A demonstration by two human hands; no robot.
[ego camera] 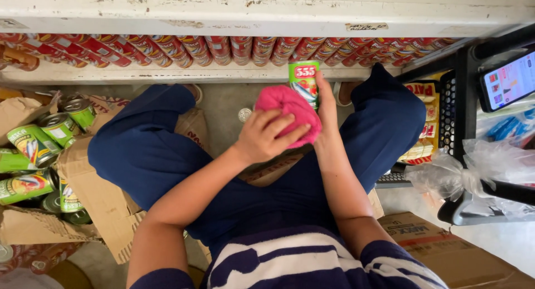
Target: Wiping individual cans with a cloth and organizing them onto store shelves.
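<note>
- We hold a green tin can (pixel 304 80) upright in our right hand (pixel 326 108), fingers wrapped round its far side and clamped on it, out in front of our knees and just below the shelf edge.
- Our left hand (pixel 262 137) presses a pink cloth (pixel 291 112) against the near side of the can, fingers curled together over the bunched fabric.
- The step in hand looks to us like wiping the can clean; the cloth covers its lower half, while the top part with the label shows.
- We judge that the next move calls for turning the can within the right hand's grip so the cloth meets the unwiped side, keeping a firm hold since smooth metal can slip.
- The can is a rigid, glossy cylinder; the cloth is soft, fuzzy and crumpled into a loose wad.
- Above, a row of red cans (pixel 234 48) lies on their sides on a worn white shelf (pixel 267 10) with chipped paint.
- To our left, more green cans (pixel 33 147) lie tumbled in a torn cardboard box (pixel 89 194), matte brown and ragged.
- To our right stand a black wire rack (pixel 454 116), knotted clear plastic bags (pixel 479 166), and a lit phone (pixel 510 80).
</note>
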